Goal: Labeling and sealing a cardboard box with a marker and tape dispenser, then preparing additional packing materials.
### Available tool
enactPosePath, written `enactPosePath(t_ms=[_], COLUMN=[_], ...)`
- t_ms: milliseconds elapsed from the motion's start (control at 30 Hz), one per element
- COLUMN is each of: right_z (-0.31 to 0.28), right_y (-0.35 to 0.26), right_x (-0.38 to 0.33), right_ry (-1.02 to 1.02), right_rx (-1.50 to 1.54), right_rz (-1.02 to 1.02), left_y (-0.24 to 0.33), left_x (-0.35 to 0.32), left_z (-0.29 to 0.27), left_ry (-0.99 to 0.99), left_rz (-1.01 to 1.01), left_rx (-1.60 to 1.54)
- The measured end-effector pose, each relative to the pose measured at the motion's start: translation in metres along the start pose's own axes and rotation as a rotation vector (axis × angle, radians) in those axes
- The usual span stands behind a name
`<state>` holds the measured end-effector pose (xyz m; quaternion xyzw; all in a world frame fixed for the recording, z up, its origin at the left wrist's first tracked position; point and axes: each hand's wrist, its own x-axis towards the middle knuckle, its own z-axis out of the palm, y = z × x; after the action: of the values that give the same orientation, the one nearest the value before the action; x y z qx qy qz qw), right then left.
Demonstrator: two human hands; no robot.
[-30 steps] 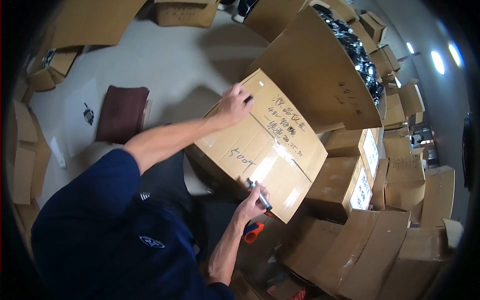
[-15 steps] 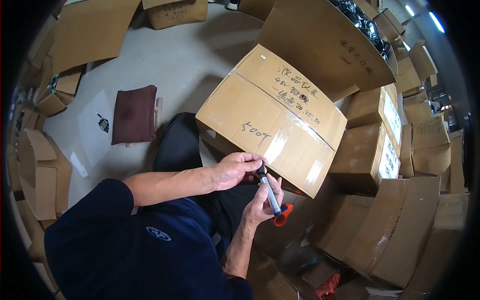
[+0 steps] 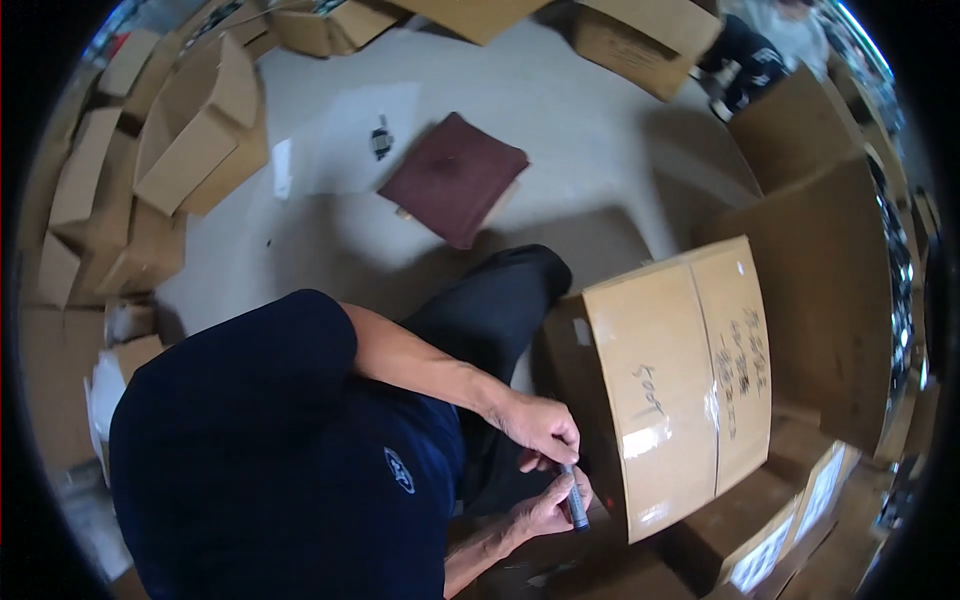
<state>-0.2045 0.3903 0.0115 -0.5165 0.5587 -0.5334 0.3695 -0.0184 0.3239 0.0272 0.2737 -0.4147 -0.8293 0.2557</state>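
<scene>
Flr (image 3: 590, 150) grey; LH (image 3: 540, 424) + RH (image 3: 549, 512) on marker (image 3: 577, 512).

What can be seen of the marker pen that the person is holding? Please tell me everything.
The marker pen is slim and cylindrical, with a grey barrel and a dark end, perhaps plastic. It slants slightly beside the cardboard box. The right hand grips its barrel; the left hand holds the other end, hiding whether it is capped.

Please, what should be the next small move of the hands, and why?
Perhaps the left hand should ease off the marker while the right hand holds it: that hand hides the marker's upper end, so whether a cap sits there cannot be seen.
</scene>
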Motion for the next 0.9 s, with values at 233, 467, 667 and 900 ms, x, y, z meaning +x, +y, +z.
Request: enactPosePath(t_ms=[233,467,667,900], right_z=[0.089,0.146,0.154,0.056], right_y=[-0.051,-0.041,-0.015,0.027], right_x=[-0.003,-0.002,-0.007,-0.007], right_ry=[-0.002,-0.365,-0.573,-0.253], right_rx=[0.188,0.258,0.371,0.062], right_rz=[0.268,0.568,0.582,0.658], left_y=[-0.005,-0.023,-0.063,-0.178], left_x=[-0.033,-0.091,-0.181,-0.447], left_z=[-0.003,-0.056,-0.135,-0.35], left_ry=[0.686,0.823,1.229,2.07], left_rz=[0.716,0.776,0.435,-0.571], left_rx=[0.553,0.812,-0.207,0.453])
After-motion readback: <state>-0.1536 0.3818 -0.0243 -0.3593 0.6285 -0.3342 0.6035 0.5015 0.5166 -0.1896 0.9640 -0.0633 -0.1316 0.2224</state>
